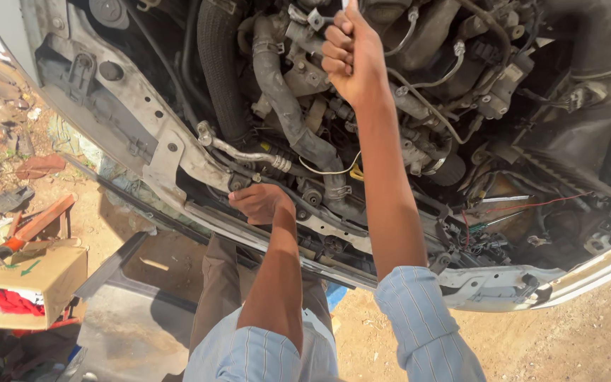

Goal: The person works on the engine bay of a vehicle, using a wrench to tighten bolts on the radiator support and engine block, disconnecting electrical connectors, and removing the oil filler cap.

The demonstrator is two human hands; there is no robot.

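I look down into an open car engine bay (461, 106) with hoses, wires and metal parts. My right hand (351, 60) reaches deep over the engine, fingers closed around a thin metal tool handle whose tip is hidden at the top edge. My left hand (259, 201) rests on the front crossmember (178, 152) near a corrugated grey hose (284, 113), fingers curled down on the frame; whether it holds anything is hidden. Both arms wear rolled-up light blue striped sleeves.
A thick black ribbed hose (217, 64) runs at the upper left. On the sandy ground at the left stands a cardboard box (44, 279) with red cloth and a tool on top. A grey car panel (129, 311) lies by my legs.
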